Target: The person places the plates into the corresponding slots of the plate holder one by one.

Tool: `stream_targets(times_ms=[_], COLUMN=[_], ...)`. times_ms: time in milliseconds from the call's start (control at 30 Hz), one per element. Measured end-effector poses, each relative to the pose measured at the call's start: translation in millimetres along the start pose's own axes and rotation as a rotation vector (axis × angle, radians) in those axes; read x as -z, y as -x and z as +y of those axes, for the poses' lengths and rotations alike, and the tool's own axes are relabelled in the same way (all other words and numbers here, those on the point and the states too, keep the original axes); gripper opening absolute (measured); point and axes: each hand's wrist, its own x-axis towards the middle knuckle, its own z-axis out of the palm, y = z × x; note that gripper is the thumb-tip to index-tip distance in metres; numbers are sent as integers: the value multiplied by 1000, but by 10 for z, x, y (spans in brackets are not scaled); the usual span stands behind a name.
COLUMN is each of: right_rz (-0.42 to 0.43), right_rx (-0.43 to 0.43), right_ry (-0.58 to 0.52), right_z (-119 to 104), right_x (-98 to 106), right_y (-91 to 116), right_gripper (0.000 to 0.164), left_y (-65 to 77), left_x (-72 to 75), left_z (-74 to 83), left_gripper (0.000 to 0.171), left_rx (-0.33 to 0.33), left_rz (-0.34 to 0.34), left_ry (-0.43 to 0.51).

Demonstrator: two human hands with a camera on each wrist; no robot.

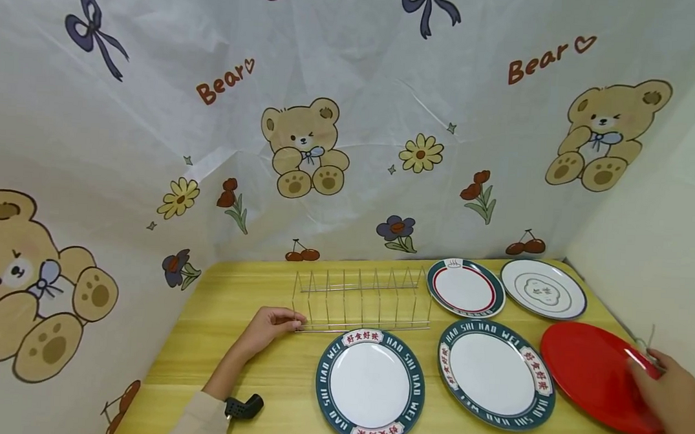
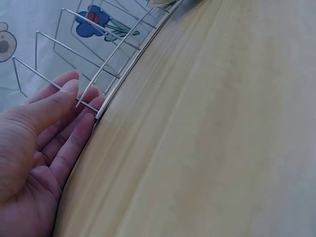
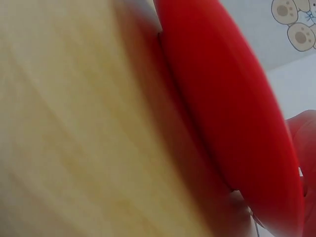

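Observation:
My left hand [image 1: 271, 330] holds the left end of a metal wire dish rack [image 1: 360, 324]; in the left wrist view its thumb and fingers [image 2: 69, 98] are round the end wire. At the far right, my right hand [image 1: 674, 390] grips the right edge of a red oval plate [image 1: 591, 370], thumb over the top. In the right wrist view the red plate [image 3: 222, 98] is tilted, its lower edge close to the table, with part of the hand [image 3: 307, 143] at the right edge. The rack's slots hold no plates.
A green-rimmed plate [image 1: 369, 386] lies before the rack, and another green-rimmed plate [image 1: 495, 372] lies right of it. Behind are a plate with a red ring [image 1: 465, 288] and a white plate with a grey design [image 1: 542, 289]. A bear-print cloth [image 1: 359, 224] hangs behind the wooden table [image 1: 245, 290].

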Motion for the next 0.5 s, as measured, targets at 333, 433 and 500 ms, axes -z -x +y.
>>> stream_targets(times_ms=[333,433,500], right_rz=[-14,-1,-2], right_rx=[21,85,103], right_ry=[-54,-70,-104], right_z=[61,124,168], right_x=[-43,-38,-38], right_y=[-19,-22,-27], right_gripper=[67,60,59], left_y=[-4,-4,-1], left_x=[-23,-25,-26], left_z=[-25,-29,-22], left_gripper=[19,19,18], left_rx=[-39,-31,-23], left_rz=[15,17,17], left_ry=[-49,-52,-54])
